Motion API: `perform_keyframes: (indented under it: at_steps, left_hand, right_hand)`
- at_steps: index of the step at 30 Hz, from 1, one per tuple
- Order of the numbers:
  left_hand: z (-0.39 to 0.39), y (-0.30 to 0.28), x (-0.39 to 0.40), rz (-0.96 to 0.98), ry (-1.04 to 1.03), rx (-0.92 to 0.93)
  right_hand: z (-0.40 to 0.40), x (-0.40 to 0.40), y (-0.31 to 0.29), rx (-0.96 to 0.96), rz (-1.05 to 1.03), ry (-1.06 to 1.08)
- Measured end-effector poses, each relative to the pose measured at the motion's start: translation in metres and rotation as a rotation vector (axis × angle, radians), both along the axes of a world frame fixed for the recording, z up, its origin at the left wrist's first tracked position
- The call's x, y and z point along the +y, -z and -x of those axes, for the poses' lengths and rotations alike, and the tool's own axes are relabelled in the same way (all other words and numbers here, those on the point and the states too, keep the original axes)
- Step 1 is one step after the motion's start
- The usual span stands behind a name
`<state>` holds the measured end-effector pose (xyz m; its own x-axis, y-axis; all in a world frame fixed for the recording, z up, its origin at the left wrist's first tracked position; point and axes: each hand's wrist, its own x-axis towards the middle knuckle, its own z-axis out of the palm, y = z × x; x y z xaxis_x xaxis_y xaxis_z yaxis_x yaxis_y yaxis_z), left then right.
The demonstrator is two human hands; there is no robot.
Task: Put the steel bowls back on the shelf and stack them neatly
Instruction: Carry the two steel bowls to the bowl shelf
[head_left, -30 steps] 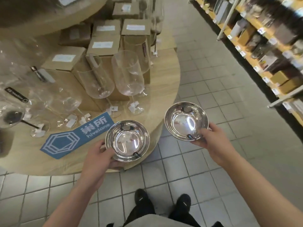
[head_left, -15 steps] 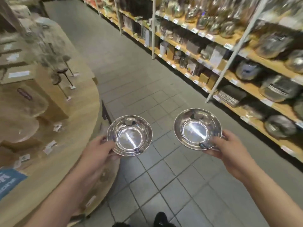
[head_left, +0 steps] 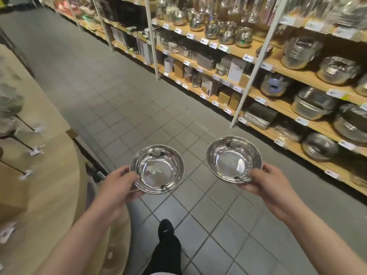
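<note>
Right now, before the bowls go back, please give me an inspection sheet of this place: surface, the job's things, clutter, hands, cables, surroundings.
Surface: grey tiled floor of a shop aisle; wooden shelving on the right.
Job's things: two steel bowls, both upright and held over the floor, apart from each other; left bowl, right bowl. Neither is on the shelf yet.
Clutter: nothing seen on the floor.
Hands: left hand grips the left bowl's rim; right hand grips the right bowl's rim.
Cables: nothing seen.
Surroundings: steel pots and kettles with price tags on the shelving; a round wooden display table on the left; the person's black shoe below.
</note>
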<state>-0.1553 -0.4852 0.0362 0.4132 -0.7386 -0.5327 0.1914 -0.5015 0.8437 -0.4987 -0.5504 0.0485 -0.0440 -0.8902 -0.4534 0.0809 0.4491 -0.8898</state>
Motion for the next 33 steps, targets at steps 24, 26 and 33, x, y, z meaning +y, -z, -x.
perform_keyframes:
  at_steps: [24,26,33]
  left_hand:
    - [-0.045,0.001,-0.460,0.003,0.151,0.008]
    - [-0.041,-0.009,-0.508,0.010,0.169,0.003]
    - [-0.057,-0.031,-0.645,0.059,0.124,-0.020]
  right_hand:
    - [-0.046,-0.402,0.026,-0.071,-0.062,0.206]
    - [-0.039,-0.449,0.023,-0.056,-0.068,0.227]
    - [-0.046,-0.611,-0.001,-0.038,-0.066,0.202]
